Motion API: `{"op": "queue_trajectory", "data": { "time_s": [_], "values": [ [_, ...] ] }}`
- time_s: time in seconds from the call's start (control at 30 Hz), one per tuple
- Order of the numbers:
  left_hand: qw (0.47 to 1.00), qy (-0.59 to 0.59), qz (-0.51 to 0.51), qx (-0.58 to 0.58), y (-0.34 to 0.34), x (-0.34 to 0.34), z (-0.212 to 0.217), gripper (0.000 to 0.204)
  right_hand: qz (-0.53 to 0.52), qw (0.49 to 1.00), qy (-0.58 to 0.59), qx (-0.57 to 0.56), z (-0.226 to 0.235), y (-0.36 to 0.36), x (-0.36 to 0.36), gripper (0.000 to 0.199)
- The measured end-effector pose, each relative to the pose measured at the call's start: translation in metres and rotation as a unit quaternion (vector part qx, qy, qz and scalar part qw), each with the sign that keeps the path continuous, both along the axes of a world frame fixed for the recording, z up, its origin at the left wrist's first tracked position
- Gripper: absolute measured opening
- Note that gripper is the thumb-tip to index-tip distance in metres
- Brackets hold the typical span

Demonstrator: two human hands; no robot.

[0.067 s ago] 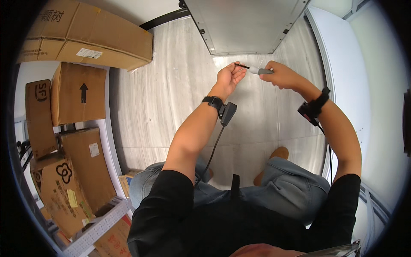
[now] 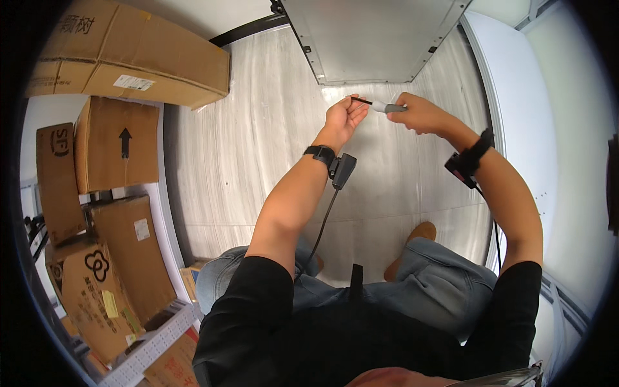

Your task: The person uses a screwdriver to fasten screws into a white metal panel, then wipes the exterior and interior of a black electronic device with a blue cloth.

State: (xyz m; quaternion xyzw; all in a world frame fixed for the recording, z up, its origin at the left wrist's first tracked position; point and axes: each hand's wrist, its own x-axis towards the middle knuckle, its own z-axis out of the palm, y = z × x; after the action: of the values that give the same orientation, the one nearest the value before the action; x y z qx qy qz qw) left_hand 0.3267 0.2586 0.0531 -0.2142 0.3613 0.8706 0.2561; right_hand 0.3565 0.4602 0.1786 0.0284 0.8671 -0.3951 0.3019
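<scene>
A screwdriver-like tool (image 2: 389, 108) with a grey and white handle and a thin black shaft is held level above the floor, near the metal panel. Its handle is in my right hand (image 2: 418, 115), fingers wrapped round it. On its other side, my left hand (image 2: 344, 117) is turned palm up, with thumb and forefinger at the far end of the black shaft. The remaining left fingers are loosely curled beneath the shaft. Whether a small part sits at the shaft's tip is too small to tell.
A large grey metal panel (image 2: 380, 42) stands just beyond my hands. Cardboard boxes (image 2: 122, 145) are stacked on a white shelf rack (image 2: 151, 342) at my left. A white frame and wall (image 2: 516, 97) run along the right. Cables hang from the black straps on both wrists.
Both hands and the tool stay nearly in place. My right hand and the tool have shifted very slightly left.
</scene>
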Motion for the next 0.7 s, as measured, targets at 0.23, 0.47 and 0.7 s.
{"op": "queue_trajectory", "data": {
  "time_s": [0.23,0.47,0.7],
  "values": [
    [0.998,-0.043,-0.01,-0.053,-0.063,-0.067,-0.061,0.02,-0.097,0.988,-0.105,-0.064,-0.068,-0.073,-0.039,0.038],
    [0.976,-0.027,-0.09,-0.199,-0.088,-0.099,-0.093,0.021,-0.307,0.905,-0.152,-0.251,-0.166,-0.14,0.008,0.042],
    [0.95,0.025,-0.13,-0.284,-0.089,-0.107,-0.104,0.024,-0.411,0.829,-0.158,-0.346,-0.194,-0.178,0.019,0.037]
  ]
}}
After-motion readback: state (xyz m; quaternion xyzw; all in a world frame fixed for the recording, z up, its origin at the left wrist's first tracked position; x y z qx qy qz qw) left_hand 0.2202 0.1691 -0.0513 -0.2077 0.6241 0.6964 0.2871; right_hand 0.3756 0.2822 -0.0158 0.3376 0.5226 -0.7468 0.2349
